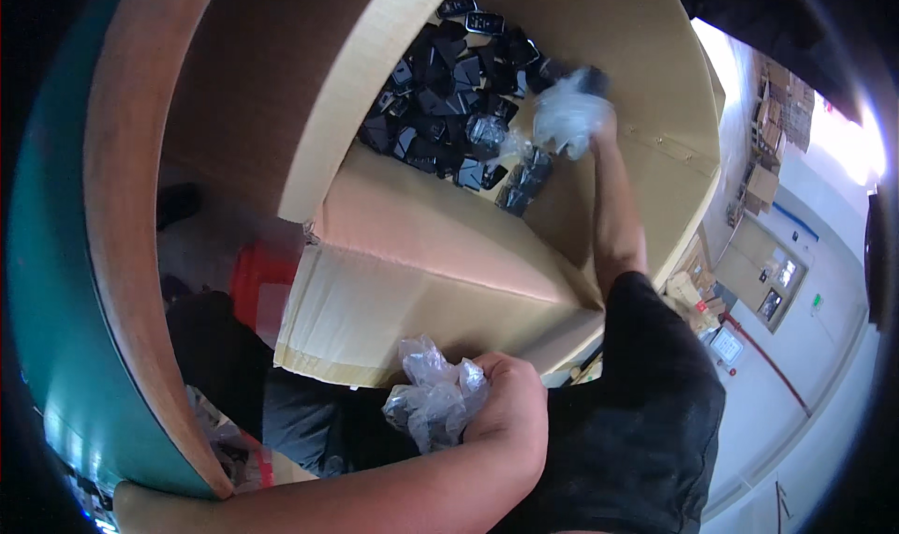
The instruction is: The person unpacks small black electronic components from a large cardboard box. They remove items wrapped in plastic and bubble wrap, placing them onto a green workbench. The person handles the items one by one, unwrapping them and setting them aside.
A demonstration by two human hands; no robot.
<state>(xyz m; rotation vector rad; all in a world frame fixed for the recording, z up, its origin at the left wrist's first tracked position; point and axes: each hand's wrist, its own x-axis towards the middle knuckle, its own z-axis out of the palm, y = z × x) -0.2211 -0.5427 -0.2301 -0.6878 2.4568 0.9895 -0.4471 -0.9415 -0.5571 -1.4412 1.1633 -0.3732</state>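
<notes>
My left hand (508,391) is closed around a crumpled bunch of clear plastic bags (435,398), just outside the near flap of a cardboard box (421,295). Inside that box, at its right side, my right hand (604,126) grips a clear plastic bag (568,114). Something dark shows at the bag's far end, blurred by motion; its kind cannot be made out. Many small flat black plastic pieces (440,94) lie loose on the box bottom. Among them are another clear bag (487,136) and a dark bagged piece (526,180) nearer me.
A green surface with a curved brown edge (122,206) runs along the left. Beneath it stands a red container (260,281). At the right, stacked cartons (763,183) stand near a white wall (824,347) with a door (763,267).
</notes>
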